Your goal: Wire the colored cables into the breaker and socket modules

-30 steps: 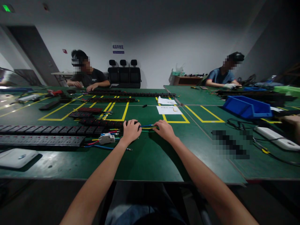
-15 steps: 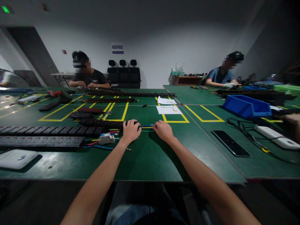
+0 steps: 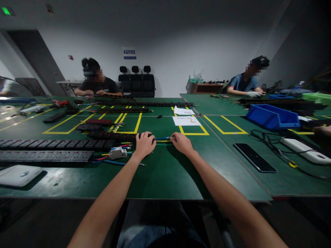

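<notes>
My left hand (image 3: 145, 144) is curled over the right end of a black power strip (image 3: 111, 135) lying on the green table. Blue, yellow and green wires (image 3: 162, 141) come out from under its fingers toward the right. With thumb and fingers pinched together, my right hand (image 3: 181, 142) is at the far ends of these wires; exactly which one it grips is partly hidden. A metal lug tips the blue wire. Left of my left wrist lies a grey-white breaker-like block (image 3: 118, 153) with coloured wires, beside two longer strips (image 3: 46, 156).
A phone (image 3: 254, 157), a white power bank (image 3: 306, 151) with black cables and a blue bin (image 3: 271, 116) are on the right. Paper sheets (image 3: 186, 121) lie ahead. A white device (image 3: 20, 175) is at the left front. Two co-workers (image 3: 99, 84) sit across the table.
My right hand has shifted slightly right along the wires, showing a bit more of them. My left hand stays put. The co-worker at the far left has raised a strip slightly.
</notes>
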Action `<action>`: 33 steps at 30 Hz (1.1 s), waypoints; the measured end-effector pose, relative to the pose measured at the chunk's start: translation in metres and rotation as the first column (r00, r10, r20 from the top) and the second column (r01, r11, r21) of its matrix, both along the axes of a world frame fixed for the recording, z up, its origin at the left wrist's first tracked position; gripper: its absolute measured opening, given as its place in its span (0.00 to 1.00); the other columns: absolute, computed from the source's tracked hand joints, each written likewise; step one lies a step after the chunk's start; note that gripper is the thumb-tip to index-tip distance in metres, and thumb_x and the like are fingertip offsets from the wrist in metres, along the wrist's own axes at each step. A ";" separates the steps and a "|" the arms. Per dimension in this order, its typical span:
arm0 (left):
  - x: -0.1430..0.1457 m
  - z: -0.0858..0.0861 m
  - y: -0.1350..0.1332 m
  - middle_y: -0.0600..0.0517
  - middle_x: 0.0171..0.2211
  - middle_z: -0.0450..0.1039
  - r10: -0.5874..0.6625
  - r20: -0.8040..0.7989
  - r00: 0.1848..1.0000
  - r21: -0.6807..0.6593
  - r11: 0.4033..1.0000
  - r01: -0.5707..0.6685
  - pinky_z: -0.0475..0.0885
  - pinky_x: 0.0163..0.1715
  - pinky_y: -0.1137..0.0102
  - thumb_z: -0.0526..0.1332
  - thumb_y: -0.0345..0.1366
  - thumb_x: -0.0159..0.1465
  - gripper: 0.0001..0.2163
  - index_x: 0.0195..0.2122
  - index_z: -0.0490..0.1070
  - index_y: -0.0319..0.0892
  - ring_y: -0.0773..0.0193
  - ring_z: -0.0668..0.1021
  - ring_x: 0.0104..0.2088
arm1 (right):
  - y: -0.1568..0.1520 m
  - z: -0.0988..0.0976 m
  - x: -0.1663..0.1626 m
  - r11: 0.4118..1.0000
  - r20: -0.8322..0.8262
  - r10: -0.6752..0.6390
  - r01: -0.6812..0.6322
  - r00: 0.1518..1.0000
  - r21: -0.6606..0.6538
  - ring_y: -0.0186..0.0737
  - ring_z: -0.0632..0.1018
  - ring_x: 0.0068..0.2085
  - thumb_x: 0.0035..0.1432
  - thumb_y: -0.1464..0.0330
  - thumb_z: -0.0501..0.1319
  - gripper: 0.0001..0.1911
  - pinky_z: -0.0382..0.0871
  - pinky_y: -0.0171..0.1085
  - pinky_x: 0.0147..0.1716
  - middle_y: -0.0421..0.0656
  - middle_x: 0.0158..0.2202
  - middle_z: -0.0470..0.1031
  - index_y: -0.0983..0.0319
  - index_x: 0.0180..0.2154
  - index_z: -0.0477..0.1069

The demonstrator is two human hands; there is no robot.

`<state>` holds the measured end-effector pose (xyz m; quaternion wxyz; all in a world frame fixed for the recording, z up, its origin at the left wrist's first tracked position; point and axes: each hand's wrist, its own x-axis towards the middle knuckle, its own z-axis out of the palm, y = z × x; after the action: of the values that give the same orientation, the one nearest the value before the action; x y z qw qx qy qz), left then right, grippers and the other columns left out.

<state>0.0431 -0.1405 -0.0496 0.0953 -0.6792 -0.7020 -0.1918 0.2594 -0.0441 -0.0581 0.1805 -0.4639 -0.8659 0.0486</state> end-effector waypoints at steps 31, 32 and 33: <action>-0.002 -0.002 0.001 0.45 0.58 0.73 0.000 -0.009 1.000 0.006 1.000 0.000 0.58 0.66 0.40 0.57 0.41 0.70 0.12 0.48 0.78 0.50 0.47 0.72 0.61 | 0.005 0.009 0.010 0.991 -0.083 -0.133 0.131 0.988 -0.025 0.45 0.78 0.47 0.70 0.69 0.52 0.17 0.67 0.37 0.38 0.50 0.52 0.76 0.59 0.55 0.72; -0.002 -0.001 0.001 0.45 0.58 0.73 -0.002 -0.008 1.000 0.004 1.000 0.002 0.58 0.66 0.40 0.57 0.41 0.70 0.12 0.48 0.78 0.49 0.47 0.72 0.61 | 0.006 0.011 0.012 0.989 -0.087 -0.150 0.148 0.985 -0.028 0.45 0.79 0.46 0.69 0.68 0.52 0.16 0.67 0.37 0.38 0.49 0.51 0.77 0.59 0.54 0.73; -0.002 0.000 0.001 0.45 0.58 0.73 -0.003 -0.006 1.000 0.003 1.000 0.003 0.58 0.66 0.40 0.57 0.41 0.71 0.12 0.48 0.78 0.49 0.47 0.72 0.61 | 0.007 0.014 0.014 0.987 -0.085 -0.162 0.160 0.983 -0.033 0.45 0.79 0.46 0.69 0.67 0.53 0.15 0.66 0.37 0.37 0.49 0.49 0.78 0.59 0.52 0.74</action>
<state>0.0414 -0.1398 -0.0500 0.0979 -0.6808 -0.7004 -0.1908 0.2736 -0.0366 -0.0443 0.2155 -0.5323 -0.8160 0.0655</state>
